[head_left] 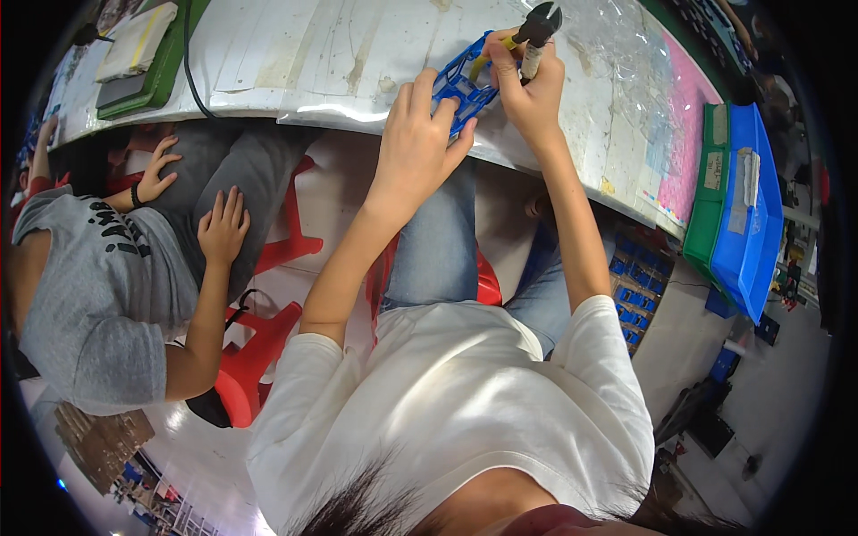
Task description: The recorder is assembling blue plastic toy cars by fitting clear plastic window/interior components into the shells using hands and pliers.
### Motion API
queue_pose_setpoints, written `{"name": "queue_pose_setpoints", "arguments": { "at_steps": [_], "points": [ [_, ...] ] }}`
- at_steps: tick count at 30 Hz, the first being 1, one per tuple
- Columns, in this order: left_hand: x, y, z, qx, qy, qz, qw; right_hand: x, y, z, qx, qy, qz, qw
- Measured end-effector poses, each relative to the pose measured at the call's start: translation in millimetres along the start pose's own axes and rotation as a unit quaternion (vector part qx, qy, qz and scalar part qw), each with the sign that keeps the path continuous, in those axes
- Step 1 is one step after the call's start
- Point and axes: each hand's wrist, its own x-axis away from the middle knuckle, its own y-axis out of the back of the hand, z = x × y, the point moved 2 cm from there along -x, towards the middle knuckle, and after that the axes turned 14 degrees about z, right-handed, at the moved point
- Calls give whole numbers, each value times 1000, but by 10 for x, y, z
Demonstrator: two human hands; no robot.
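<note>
At table edge — one blue plastic frame [458, 83], one pair of cutters [534, 31] — two hands.

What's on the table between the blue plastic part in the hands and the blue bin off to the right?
In the head view, between the blue part and the blue bin lie crumpled clear plastic film and a pink sheet; a green bin stands beside the blue one.

single head-worn fisheye view, looking steeply down, close over workbench [340, 54]

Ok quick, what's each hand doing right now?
Left hand: closed, holding the blue plastic frame.
Right hand: closed around the cutters, at the frame's edge.
</note>
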Motion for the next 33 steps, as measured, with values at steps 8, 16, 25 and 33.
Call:
{"name": "queue_pose_setpoints", "arguments": {
  "at_steps": [8,16,25,33],
  "points": [
    [-39,18,-38,23,36,32,999,9,81,79,-43,-16,-33,998],
    [132,519,458,-63,156,-109,980,261,527,225,198,-132,14,971],
    [143,1008,1518,-383,279,-98,875,68,-72,-88,312,-237,78,917],
    [-1075,222,-44,-9,-137,-71,988,677,306,381,276,-157,-42,947]
  ]
}}
